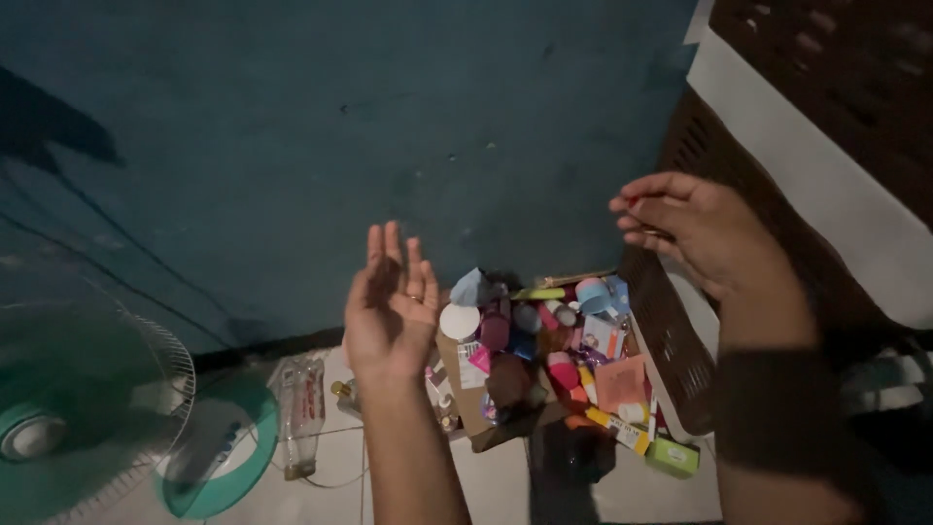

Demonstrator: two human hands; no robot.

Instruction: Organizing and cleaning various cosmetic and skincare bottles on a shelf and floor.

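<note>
Above a cardboard box (486,413) crammed with small cosmetic jars and tubes (559,355): left hand (392,301) raised flat and empty, fingers spread; right hand (695,233) loosely curled, nothing visibly gripped, beside a brown slatted basket (671,340) right of the box. Left of the box, an empty clear bottle (299,413) on the tiled floor (505,486) and a green fan (87,418).

A green electric fan (68,408) stands at the lower left of the frame, with a clear plastic bottle (299,413) lying just right of its base. A dark teal wall (340,126) fills the upper left and centre.
</note>
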